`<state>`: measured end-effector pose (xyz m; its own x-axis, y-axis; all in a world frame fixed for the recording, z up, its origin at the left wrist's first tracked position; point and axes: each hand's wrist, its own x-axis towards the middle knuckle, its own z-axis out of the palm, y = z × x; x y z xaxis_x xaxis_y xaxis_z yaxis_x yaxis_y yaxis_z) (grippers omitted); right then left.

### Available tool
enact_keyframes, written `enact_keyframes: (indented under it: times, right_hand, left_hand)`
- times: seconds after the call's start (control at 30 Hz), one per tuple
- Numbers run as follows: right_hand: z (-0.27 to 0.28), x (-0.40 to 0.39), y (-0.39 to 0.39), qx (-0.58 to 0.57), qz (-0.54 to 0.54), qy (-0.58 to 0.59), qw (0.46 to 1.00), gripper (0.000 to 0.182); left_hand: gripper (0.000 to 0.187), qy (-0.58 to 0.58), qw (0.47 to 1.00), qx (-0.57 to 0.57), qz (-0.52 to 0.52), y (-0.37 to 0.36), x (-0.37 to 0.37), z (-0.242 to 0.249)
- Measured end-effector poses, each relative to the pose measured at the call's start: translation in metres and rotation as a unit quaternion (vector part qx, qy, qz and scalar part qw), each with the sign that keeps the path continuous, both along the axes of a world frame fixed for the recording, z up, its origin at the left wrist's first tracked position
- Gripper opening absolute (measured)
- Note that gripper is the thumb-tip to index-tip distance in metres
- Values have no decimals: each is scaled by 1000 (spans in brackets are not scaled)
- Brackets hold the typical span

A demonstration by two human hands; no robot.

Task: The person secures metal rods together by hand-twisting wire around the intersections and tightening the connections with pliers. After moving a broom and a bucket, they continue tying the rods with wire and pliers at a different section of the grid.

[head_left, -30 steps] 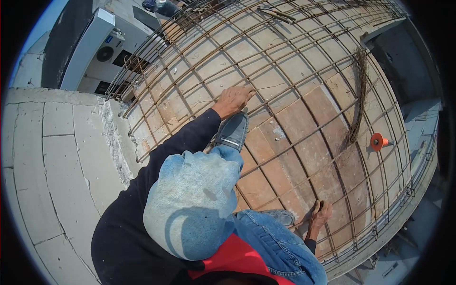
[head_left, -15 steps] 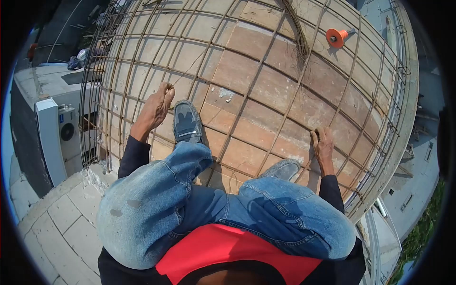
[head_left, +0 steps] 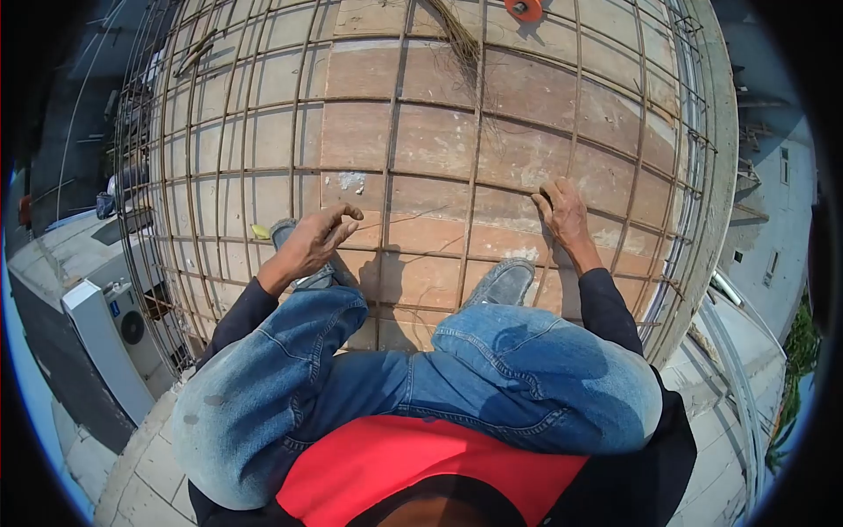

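Observation:
A grid of rusty rebar (head_left: 389,140) lies over boards in front of my crouched legs. My left hand (head_left: 314,243) hovers above the grid by my left shoe (head_left: 313,277), its thumb and bent forefinger apart. I see nothing held in it, though a thin wire would be hard to make out. Further right, my right hand (head_left: 566,218) is at a rebar crossing, with its fingers curled in near the bar. What those fingertips pinch, if anything, is too small to tell. My right shoe (head_left: 502,285) rests on the boards between the bars.
A bundle of thin tie wire (head_left: 457,39) lies at the top middle, close to an orange cone-like object (head_left: 524,9). Pliers-like handles (head_left: 195,53) lie at upper left. Upright bars and a roof edge (head_left: 722,176) bound the grid; an air-conditioner unit (head_left: 127,321) stands lower left.
My left hand has moved right and down, and its pinch on a thin wire has loosened. My right hand has reached forward to a rebar crossing. The view has shifted.

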<state>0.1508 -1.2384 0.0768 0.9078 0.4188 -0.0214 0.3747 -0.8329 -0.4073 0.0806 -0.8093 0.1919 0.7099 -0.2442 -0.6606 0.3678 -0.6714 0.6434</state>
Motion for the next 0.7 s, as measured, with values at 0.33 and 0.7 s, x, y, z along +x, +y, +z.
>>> enact_keyframes:
  times: [0.33, 0.7]
  right_hand:
    - [0, 22, 2, -163, 121, 33, 979, 34]
    - [14, 38, 4, -231, 200, 142, 942, 36]
  left_hand:
    - [26, -53, 997, -28, -49, -30, -3, -97]
    - [15, 14, 995, -87, 40, -35, -17, -115]
